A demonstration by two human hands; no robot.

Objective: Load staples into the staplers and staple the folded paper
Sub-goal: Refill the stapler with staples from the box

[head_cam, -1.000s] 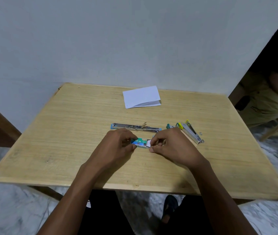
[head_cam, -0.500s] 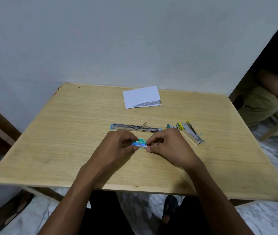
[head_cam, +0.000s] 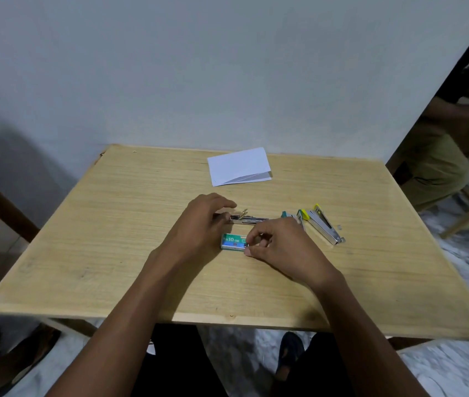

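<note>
Since half a second earlier, the left hand (head_cam: pixel 201 224) had left the staple box (head_cam: pixel 233 242) and gone up to the silver stapler (head_cam: pixel 249 220). Its curved fingers covered the stapler's left end, though whether they gripped it could not be told. That stapler lay opened out flat, its long axis running left to right across the table (head_cam: pixel 98 239). The box lay just in front of it on the same left-to-right line, with "10" and "1M" readable on its green label (the smaller print was too blurred). The right hand (head_cam: pixel 282 247) pinched the box's right end between thumb and forefinger. To the right, the yellow stapler (head_cam: pixel 323 224) lay open, slanting from far left to near right. The folded paper (head_cam: pixel 239 167) rested well behind, near the wall.
</note>
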